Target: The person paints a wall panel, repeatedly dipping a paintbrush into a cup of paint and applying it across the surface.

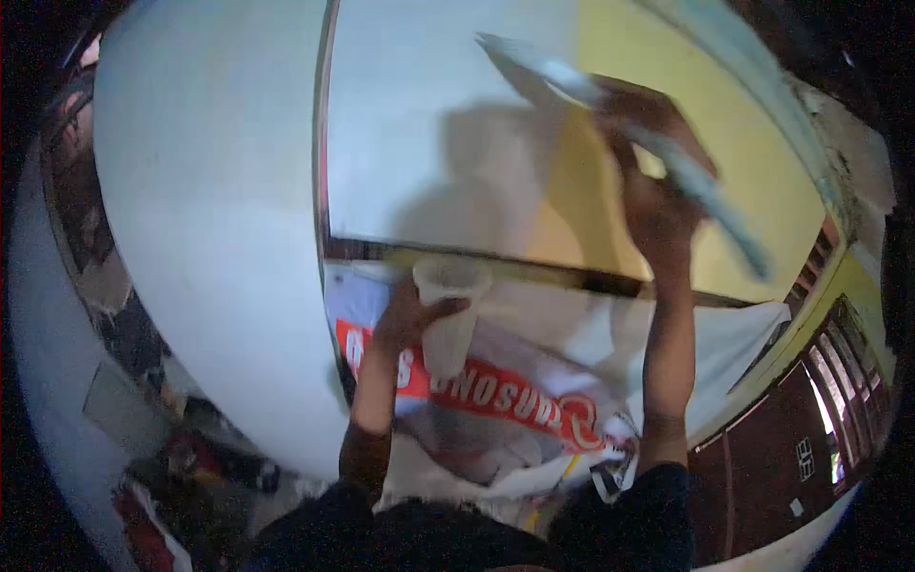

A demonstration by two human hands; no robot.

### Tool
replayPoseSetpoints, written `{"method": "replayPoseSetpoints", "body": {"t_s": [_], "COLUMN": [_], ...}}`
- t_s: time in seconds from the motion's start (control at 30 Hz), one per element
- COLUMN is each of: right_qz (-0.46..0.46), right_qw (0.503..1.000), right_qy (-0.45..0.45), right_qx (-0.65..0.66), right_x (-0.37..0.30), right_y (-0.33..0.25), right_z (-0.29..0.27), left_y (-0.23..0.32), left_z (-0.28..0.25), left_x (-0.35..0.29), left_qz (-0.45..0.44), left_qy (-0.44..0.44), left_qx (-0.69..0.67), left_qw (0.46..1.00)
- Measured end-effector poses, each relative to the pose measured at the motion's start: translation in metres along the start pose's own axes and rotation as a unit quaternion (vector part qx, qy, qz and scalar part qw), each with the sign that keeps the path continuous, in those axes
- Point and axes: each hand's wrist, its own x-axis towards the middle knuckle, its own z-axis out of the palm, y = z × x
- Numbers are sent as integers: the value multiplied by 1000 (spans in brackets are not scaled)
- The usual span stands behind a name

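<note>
My right hand (658, 181) is raised against the wall (429, 124) and grips a long pale blue-grey flat tool (620, 124), blurred by motion, that slants from upper left to lower right. Its shadow falls on the white part of the wall; the part to the right is yellow (762, 181). My left hand (412, 315) holds a translucent plastic cup (450, 319) lower down, near the dark strip at the wall's base.
A white sheet with a red printed band (496, 396) covers the floor below the wall. A broad white column (210, 219) stands at left, with clutter (191, 458) at its foot. A barred dark red door or window (820, 400) is at right.
</note>
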Motion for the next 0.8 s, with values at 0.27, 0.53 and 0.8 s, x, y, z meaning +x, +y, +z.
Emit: {"method": "replayPoseSetpoints", "body": {"t_s": [0.27, 0.53, 0.8], "right_qz": [145, 255, 447], "right_qw": [900, 885, 740], "right_qy": [121, 43, -318], "right_qx": [392, 388, 389], "right_x": [-123, -190, -208], "right_y": [-24, -35, -29], "right_z": [-44, -62, -99], "left_y": [15, -8, 65], "left_z": [19, 22, 32], "left_x": [-35, -116, -102], "left_qz": [-67, -178, 73], "left_qy": [-95, -51, -126], "left_qx": [113, -74, 336], "left_qw": [987, 980, 931]}}
